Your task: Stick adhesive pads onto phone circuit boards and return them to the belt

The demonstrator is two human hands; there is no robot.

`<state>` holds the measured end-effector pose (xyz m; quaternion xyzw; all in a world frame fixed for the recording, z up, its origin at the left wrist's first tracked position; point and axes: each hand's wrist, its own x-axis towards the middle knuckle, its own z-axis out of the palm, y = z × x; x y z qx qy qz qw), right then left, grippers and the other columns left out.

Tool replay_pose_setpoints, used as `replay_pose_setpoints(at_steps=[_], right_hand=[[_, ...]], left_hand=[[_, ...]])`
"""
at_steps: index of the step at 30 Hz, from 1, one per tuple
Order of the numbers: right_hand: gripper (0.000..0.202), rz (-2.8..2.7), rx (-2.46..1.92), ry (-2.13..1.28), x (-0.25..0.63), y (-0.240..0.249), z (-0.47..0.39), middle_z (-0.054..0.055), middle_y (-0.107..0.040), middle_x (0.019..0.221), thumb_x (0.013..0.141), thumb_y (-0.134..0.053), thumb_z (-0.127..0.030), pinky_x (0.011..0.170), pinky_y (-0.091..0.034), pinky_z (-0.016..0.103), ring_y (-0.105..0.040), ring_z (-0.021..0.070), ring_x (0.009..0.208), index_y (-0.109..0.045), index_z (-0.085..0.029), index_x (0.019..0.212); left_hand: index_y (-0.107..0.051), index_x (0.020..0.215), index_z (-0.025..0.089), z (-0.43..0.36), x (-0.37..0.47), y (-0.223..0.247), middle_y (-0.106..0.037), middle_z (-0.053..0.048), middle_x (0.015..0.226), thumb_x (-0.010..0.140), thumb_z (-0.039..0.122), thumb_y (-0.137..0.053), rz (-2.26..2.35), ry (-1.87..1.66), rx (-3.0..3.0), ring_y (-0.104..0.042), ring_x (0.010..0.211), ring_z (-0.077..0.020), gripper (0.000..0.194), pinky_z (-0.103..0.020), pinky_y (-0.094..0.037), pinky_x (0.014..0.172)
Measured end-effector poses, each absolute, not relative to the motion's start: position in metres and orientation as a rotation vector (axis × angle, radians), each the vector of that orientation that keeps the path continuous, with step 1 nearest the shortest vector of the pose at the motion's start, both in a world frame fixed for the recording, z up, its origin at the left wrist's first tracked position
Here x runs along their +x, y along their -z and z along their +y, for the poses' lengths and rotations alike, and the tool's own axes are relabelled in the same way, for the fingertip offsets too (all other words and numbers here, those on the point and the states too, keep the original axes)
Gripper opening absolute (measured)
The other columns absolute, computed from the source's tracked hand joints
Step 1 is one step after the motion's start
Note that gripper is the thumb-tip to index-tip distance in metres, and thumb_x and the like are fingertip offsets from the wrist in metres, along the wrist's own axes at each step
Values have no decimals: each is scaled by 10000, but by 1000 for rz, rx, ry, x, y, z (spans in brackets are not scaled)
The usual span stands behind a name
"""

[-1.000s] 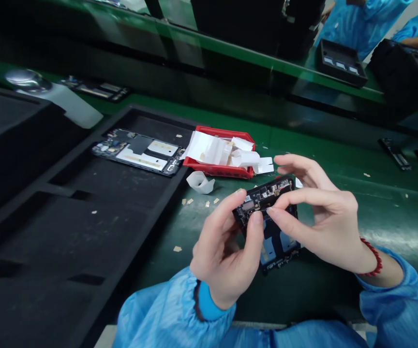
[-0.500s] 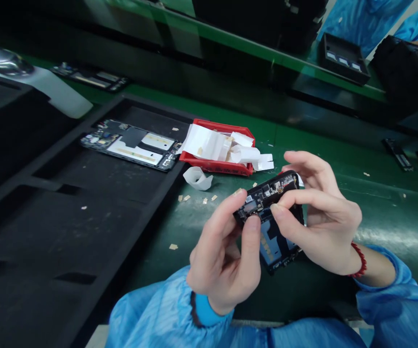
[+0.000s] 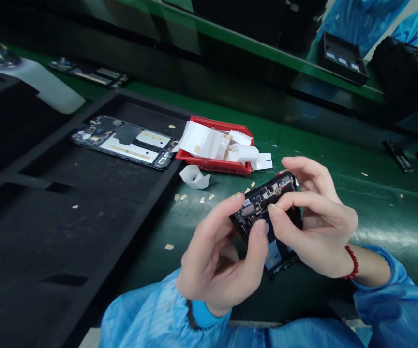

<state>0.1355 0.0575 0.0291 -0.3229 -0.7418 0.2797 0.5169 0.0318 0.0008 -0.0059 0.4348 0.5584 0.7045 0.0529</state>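
An opened phone frame [image 3: 277,244] with a bare circuit board along its upper end is tilted above the green bench, between both hands. My left hand [image 3: 223,256] grips its left corner, index finger on the outer edge and thumb on the inside near the board. My right hand [image 3: 312,217] is at the other side, with thumb and index fingertip pinched together over the board; whether a small part lies between them is hidden. Its other fingers reach behind the frame's top right corner.
A red bin [image 3: 214,166] holds white peeled strips, with a curled strip [image 3: 195,177] beside it. Another opened phone [image 3: 124,142] lies on the black foam tray [image 3: 151,205] at left. Small tan scraps dot the green bench [image 3: 386,208]. A person's blue sleeve [image 3: 415,26] shows top right.
My left thumb has slid right along the inside of the frame, toward the right fingertips. The view has shifted slightly, moving the tray and bin left. Both hands keep their hold.
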Motion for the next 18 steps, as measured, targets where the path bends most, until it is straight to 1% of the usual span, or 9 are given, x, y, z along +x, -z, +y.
replay_pose_setpoints(at_steps=[5,11,18], right_hand=[[148,-1777,-782,-665,135,-27,56,64,-666,1245,832,-732,-124,953,-602,502,-691,276,1077,-675,-245,769],[171,-1740,-745,-716,134,-26,54,76,-656,1234,831,-729,-73,932,-613,475,-706,255,1047,-685,-229,777],[146,-1722,-713,-758,132,-26,55,103,-660,1232,824,-737,-63,905,-629,455,-721,246,1021,-710,-201,787]], left_hand=[[-720,1099,206,5,35,2,-807,26,923,761,46,-779,1715,-2217,1257,-758,664,-115,378,-186,-641,656],[-707,1092,193,3,35,3,-805,-5,953,780,69,-783,1768,-2173,1227,-767,699,-147,344,-244,-657,666],[-729,1053,212,7,32,-1,-797,38,906,746,10,-767,1688,-2236,1231,-749,673,-105,369,-189,-634,683]])
